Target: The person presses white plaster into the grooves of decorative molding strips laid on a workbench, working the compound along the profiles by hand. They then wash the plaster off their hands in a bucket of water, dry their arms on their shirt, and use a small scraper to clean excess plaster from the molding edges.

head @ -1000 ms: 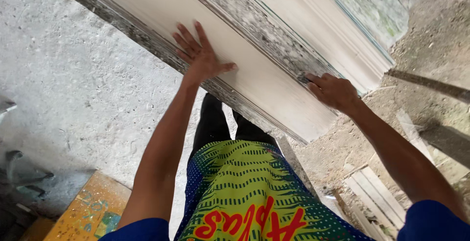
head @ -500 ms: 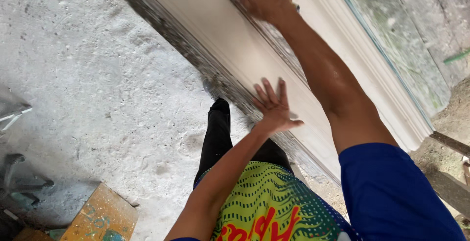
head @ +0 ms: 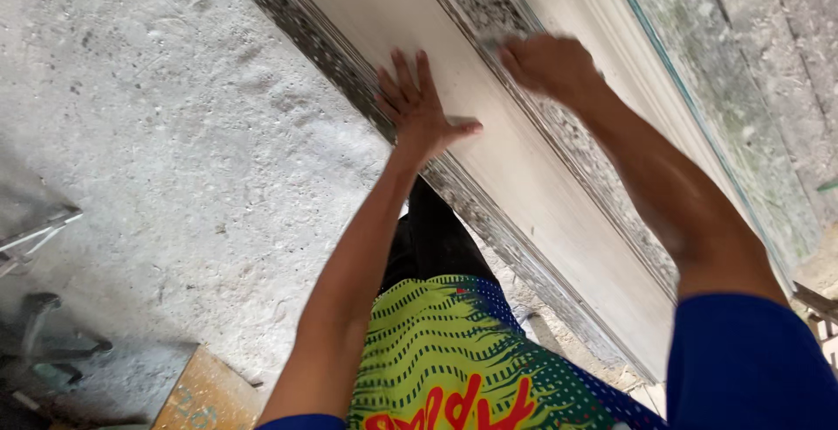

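A long pale board [head: 524, 168] runs slantwise across the scene, from the upper left down toward the lower right, lying over the rough grey concrete floor [head: 157, 133]. Its near edge is dark and speckled, and a second speckled strip [head: 476, 2] runs along its far side, with paler moulded lengths [head: 594, 11] stacked beyond that.

The left hand [head: 419, 111] lies flat on the board close to its near edge, fingers spread and pointing up the length, thumb stuck out to the side. The right hand [head: 546, 63] is just beside it, a little further across, resting where the pale face meets the speckled strip; its fingers are curled under, and it is blurred, so I cannot tell whether they pinch anything.

Down at the lower left a yellowish wooden block [head: 205, 395] sits on the floor, with some dark metal clutter [head: 44, 343] near it.
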A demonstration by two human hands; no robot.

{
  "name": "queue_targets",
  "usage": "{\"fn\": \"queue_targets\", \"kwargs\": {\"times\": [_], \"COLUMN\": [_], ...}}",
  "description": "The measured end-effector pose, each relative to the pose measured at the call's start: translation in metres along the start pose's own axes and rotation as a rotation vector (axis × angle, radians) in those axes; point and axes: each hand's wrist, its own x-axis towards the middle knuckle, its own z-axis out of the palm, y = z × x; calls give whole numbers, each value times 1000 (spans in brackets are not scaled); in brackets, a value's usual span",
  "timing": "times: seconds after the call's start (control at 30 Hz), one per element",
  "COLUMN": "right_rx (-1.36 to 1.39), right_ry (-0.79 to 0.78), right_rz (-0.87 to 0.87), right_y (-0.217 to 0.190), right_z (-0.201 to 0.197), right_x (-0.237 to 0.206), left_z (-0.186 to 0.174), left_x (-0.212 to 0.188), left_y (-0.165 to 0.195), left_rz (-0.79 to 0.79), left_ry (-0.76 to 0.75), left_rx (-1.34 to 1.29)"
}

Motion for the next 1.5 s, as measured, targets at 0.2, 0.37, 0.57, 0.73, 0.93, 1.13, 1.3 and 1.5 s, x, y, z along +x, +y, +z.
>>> {"fn": "queue_targets", "kwargs": {"times": [0.2, 0.37, 0.57, 0.73, 0.93, 1.13, 1.3, 1.5], "right_rx": [69, 0, 4, -84, 30, -40, -15, -73], "right_ry": [225, 202, -218, -126, 194, -72, -189, 69], "right_rz": [-76, -93, 77, -15, -133, -96, 41, -63], "right_y": [-86, -106, -78, -130, -210, -219, -227, -308], "right_z": [-102, -136, -115, -185, -292, -315, -318, -418], "right_x": [156, 181, 170, 335, 496, 466, 496, 662], "left_z": [-1, -44, -264, -355, -364, -464, -609, -655], "left_x": [2, 31, 213, 287, 289, 355, 463, 510], "left_y": [-9, -44, -167, -200, -192, -279, -367, -381], "left_rz": [30, 144, 159, 29, -93, 18, 208, 54], "left_ry": [-113, 18, 723, 261, 40, 224, 513, 269], "left_rx": [13, 187, 128, -11, -23, 98, 142, -6]}}
